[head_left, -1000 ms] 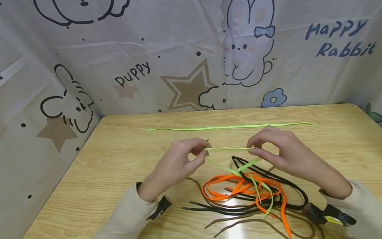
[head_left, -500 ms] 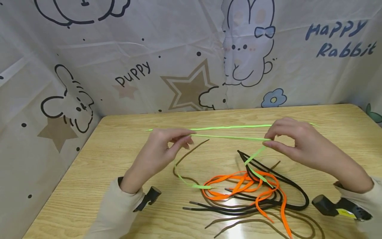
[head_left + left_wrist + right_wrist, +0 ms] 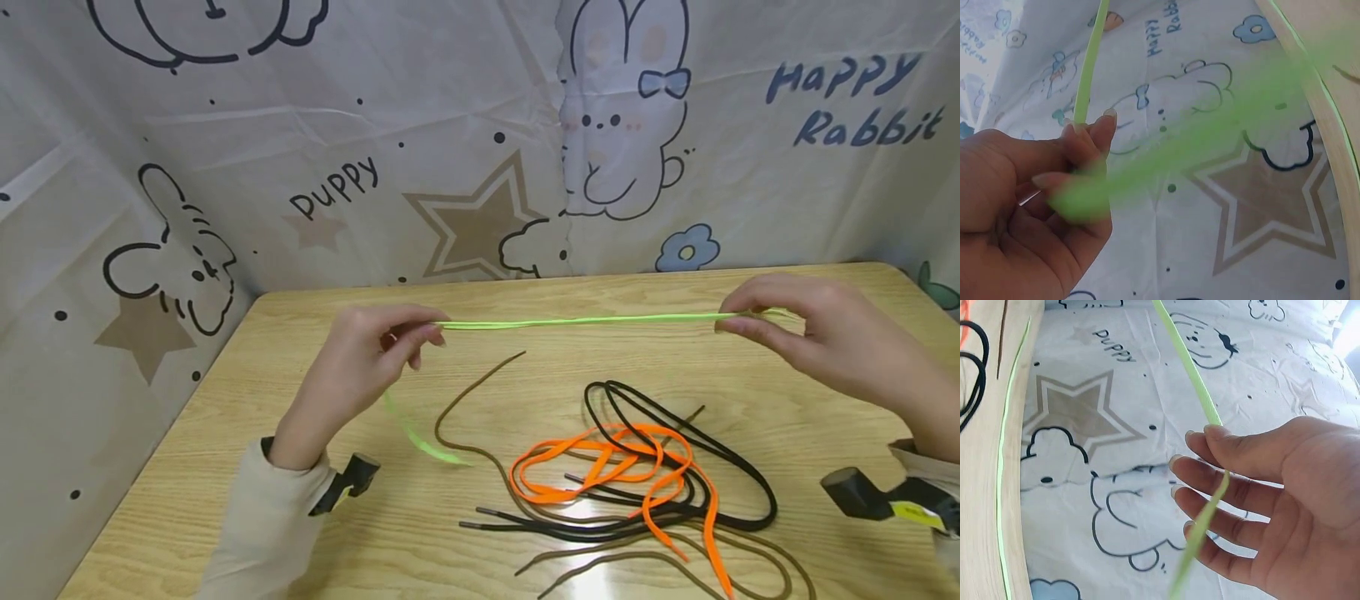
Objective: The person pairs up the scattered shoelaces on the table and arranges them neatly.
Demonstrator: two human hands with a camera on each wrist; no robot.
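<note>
A flat neon-green shoelace [image 3: 585,320] is stretched level between both hands above the table. My left hand [image 3: 348,362] pinches it between thumb and fingertips, and a loose tail hangs below that hand, blurred in the left wrist view. At the right, my right hand [image 3: 840,350] pinches the lace between thumb and index finger, the other fingers loosely bent. Its other tail [image 3: 1194,544] dangles past the palm in the right wrist view. A second green shoelace [image 3: 1001,475] lies straight along the table's back; in the head view the held lace overlaps it.
On the wooden table [image 3: 225,467] lies a loose heap of an orange shoelace [image 3: 543,497], black shoelaces [image 3: 738,462] and brown shoelaces [image 3: 491,458]. One brown end reaches toward the back. Behind the table hangs a printed cloth [image 3: 450,100].
My hands have moved apart and toward the table's back, drawing the green lace out longer. Its tails have come off the heap, and the black loops have shifted slightly.
</note>
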